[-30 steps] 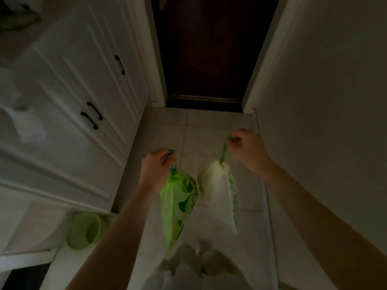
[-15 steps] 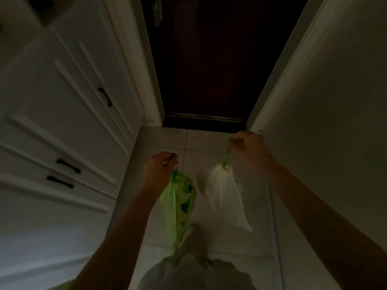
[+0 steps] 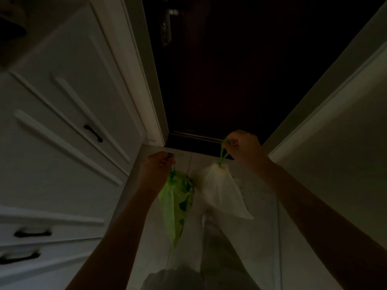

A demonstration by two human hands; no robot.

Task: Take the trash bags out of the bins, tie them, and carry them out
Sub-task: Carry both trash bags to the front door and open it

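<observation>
A tied green trash bag [image 3: 177, 204] with dark leaf prints hangs from my left hand [image 3: 158, 167], which grips its knotted top. A tied white trash bag [image 3: 224, 193] hangs from my right hand [image 3: 243, 146], whose fingers curl round its green drawstring [image 3: 222, 153]. Both bags dangle above the tiled floor [image 3: 259, 237], side by side and a little apart. The white one swings out to the right. My arms reach forward in a dim hallway.
A dark wooden door [image 3: 226, 70] stands closed straight ahead, with a metal handle [image 3: 166, 28] at its upper left. White cabinets [image 3: 69, 122] with black handles line the left side. A plain wall [image 3: 335, 143] runs along the right. My legs show at the bottom.
I have walked closer to the door, which now fills more of the view. The cabinets have slid back past me on the left. Both hands still hold their bags, raised slightly.
</observation>
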